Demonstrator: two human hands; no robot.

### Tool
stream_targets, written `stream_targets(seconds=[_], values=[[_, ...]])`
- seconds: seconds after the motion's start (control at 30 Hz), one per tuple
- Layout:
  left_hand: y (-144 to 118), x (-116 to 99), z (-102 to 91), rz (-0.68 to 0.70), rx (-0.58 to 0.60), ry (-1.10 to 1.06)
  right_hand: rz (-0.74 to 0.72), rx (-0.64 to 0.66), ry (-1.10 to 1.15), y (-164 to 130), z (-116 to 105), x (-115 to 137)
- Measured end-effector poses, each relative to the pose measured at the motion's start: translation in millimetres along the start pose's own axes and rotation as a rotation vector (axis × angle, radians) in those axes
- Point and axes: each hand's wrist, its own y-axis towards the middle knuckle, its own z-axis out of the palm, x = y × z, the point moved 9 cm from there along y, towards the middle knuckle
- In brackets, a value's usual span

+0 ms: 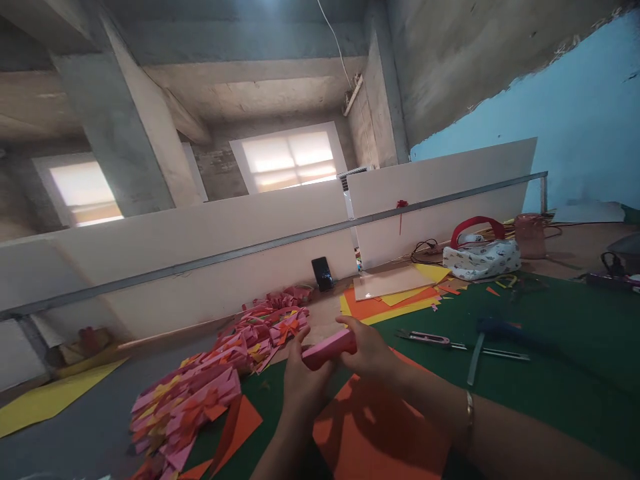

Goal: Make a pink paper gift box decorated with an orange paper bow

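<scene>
Between my two hands is a pink folded paper strip, held over the green mat. My left hand grips its left end, thumb on the near side. On the right end, my right hand is closed with fingers and thumb around the paper. Below my hands lies a large orange paper sheet. To the left, a long heap of folded pink, orange and yellow paper pieces spreads along the table.
Right of my hands are a pink-handled cutter and a glue gun. Yellow and orange sheets lie behind under a board. A phone leans on the partition. A white pouch with red handle stands back right.
</scene>
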Motion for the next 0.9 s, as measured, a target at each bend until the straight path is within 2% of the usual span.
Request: stream_targets(seconds=[0.13, 0.37, 0.57, 0.63, 0.73, 0.9], values=[[0, 0, 3.0, 0.004, 0.061, -0.075, 0.054, 0.03, 0.006, 1, 2, -9], [-3, -3, 3.3, 0.032, 0.059, -0.124, 0.121, 0.03, 0.012, 0, 3, -16], [0, 2, 6.0, 0.008, 0.127, -0.172, 0.155, 0.039, 0.094, 0, 1, -19], [2, 7, 5.4, -0.027, 0.147, -0.204, 0.185, 0.047, 0.149, 1, 1, -23], [8, 21, 0.3, -0.136, 0.111, -0.278, 0.242, 0.048, 0.269, 6, -1, -30], [14, 38, -6.2, -0.267, 0.053, -0.373, 0.291, -0.105, 0.455, 15, -26, -35]])
